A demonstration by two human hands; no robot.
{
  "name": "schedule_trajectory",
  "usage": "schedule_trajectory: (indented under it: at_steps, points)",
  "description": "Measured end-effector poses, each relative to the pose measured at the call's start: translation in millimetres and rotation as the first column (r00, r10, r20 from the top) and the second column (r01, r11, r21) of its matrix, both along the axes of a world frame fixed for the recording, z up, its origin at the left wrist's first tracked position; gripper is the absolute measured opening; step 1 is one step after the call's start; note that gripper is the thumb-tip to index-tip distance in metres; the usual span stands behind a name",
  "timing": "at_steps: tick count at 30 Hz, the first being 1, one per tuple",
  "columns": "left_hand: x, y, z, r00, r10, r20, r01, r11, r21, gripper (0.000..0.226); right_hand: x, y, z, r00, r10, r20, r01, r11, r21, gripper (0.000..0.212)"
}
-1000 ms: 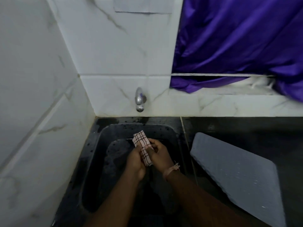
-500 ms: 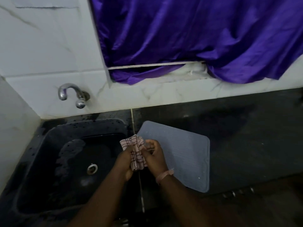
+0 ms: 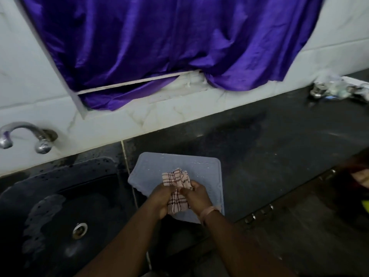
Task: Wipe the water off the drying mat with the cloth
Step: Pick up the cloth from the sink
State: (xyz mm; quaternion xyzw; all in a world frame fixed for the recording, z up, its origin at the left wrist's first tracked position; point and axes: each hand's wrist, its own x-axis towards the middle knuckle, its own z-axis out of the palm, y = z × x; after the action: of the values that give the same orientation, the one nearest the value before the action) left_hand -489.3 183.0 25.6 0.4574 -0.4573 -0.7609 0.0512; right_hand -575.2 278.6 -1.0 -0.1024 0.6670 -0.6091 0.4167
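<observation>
A pale grey drying mat (image 3: pixel 203 170) lies on the dark counter just right of the sink, with small water drops along its far edge. A crumpled white cloth with dark red checks (image 3: pixel 175 179) hangs over the mat's middle, held between both hands. My left hand (image 3: pixel 161 198) grips its left side and my right hand (image 3: pixel 197 195) grips its right side. The cloth's lower part is pinched between the two hands. A pink band sits on my right wrist.
A black sink (image 3: pixel 60 206) with a metal drain (image 3: pixel 79 230) lies at the left, under a chrome tap (image 3: pixel 24 136). A purple curtain (image 3: pixel 159 47) hangs over the white tiled wall. Small cluttered items (image 3: pixel 339 88) sit on the counter's far right.
Both hands carried the cloth from above the sink rightward to above the drying mat. The view swung right along with them.
</observation>
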Motion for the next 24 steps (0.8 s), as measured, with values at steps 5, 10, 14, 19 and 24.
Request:
schedule_trajectory:
  at_steps: [5,10,14,19,24]
  points:
    - [-60.3,20.6,-10.3,0.99,-0.138,0.028,0.14,0.987,-0.074,0.023,-48.8,31.8,-1.0,0.961,-0.192,-0.201,0.216,0.971,0.106,0.019]
    - [-123.2,57.3,-30.5,0.961,-0.265,0.073,0.271,0.959,-0.081,0.025,-101.5,73.1,-18.2,0.904,-0.326,-0.276,0.39,0.894,0.222,0.023]
    - [-171.0,80.0,-40.9,0.93,-0.36,0.069,0.363,0.93,-0.047,0.038,-148.7,93.6,-28.5,0.846,-0.436,-0.306,0.513,0.823,0.244,0.02]
    - [-222.3,97.7,-52.4,0.942,-0.318,0.107,0.33,0.938,-0.11,0.038,-198.6,98.4,-44.2,0.848,-0.43,-0.31,0.509,0.823,0.252,0.022]
    - [-254.5,100.6,-77.3,0.913,-0.246,0.326,0.365,0.85,-0.379,0.031,-232.9,96.7,-64.2,0.878,-0.318,-0.356,0.425,0.861,0.279,0.024]
